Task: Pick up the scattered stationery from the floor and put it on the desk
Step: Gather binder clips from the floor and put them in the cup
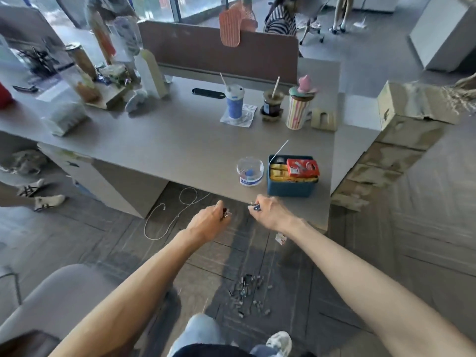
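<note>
Left hand (208, 220): fingers curled, pinching something small, red and silver, at the tips. I logged it as a red clip (225, 212), though it was too small to be sure. Right hand (270, 212): fingers curled too, pinching a dark clip (256, 207) at the tips. Neither hand was spread and the two were apart, knuckles facing the desk (167, 150).

Position: both hands hung just short of the desk's near edge, at about its height, over the floor (360, 266). The right one was the closer to the edge.

Key relation: on the desk, straight ahead past the edge, stood a clear tub (249, 171), open at the top. It lined up with the gap between my hands, slightly to the right-hand side. A blue box (292, 181) stood just beside the tub, further right. I judged a short forward reach would bring either hand over the desk top, the right arriving first.

Remaining stationery: a pile (248, 295) of small dark clips lay on the floor, well back from the desk, between my forearms and near my feet. One pale scrap (280, 238) lay on the floor below the right wrist, close to the desk. A white cable (164, 220) looped on the floor by the desk, left of the left hand.

Judgement: early in the task, since most of the pile was not yet lifted.
</note>
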Demonstrator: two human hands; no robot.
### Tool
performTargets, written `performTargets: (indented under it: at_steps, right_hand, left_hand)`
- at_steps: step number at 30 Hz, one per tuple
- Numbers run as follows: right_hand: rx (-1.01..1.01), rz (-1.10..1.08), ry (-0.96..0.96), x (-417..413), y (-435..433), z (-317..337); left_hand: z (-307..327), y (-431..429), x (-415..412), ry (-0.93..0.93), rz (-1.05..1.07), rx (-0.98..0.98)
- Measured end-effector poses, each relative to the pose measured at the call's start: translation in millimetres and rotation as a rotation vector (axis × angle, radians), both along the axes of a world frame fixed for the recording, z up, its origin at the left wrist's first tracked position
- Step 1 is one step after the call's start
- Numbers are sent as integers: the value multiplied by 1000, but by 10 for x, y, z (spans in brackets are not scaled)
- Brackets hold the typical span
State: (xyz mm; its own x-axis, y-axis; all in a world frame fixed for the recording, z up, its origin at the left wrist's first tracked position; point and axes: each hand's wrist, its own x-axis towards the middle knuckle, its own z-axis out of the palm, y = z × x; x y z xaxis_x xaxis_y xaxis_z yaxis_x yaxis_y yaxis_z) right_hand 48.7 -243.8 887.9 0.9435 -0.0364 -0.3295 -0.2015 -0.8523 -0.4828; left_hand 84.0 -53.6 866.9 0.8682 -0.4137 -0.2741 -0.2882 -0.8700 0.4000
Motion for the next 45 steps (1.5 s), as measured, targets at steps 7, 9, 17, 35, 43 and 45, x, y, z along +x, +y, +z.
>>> performTargets:
  at_steps: [7, 9, 17, 35, 43, 45]
  right_hand:
    - [102, -278, 0, 755, -270, -73]
    - [109, -363, -26, 894, -308, -102]
    - [66, -514, -50, 1211, -441, -138]
    - [-1, -477, -45, 1211, -560, -109]
    - [19, -416, 16, 1446, -500, -164]
    - [3, -381, 50, 1578, -457, -194]
  left_hand:
    - [-31, -398, 1067, 30, -64, -106]
    - [-91, -524, 1380, 15, -99, -105]
    - [-343, -1049, 2268, -26, -283, 54]
    - [-720, -1301, 2470, 75, -479, -166]
    - [-573, -1010, 2464, -8, -391, -268]
    - [-558, -844, 2476, -17, -362, -268]
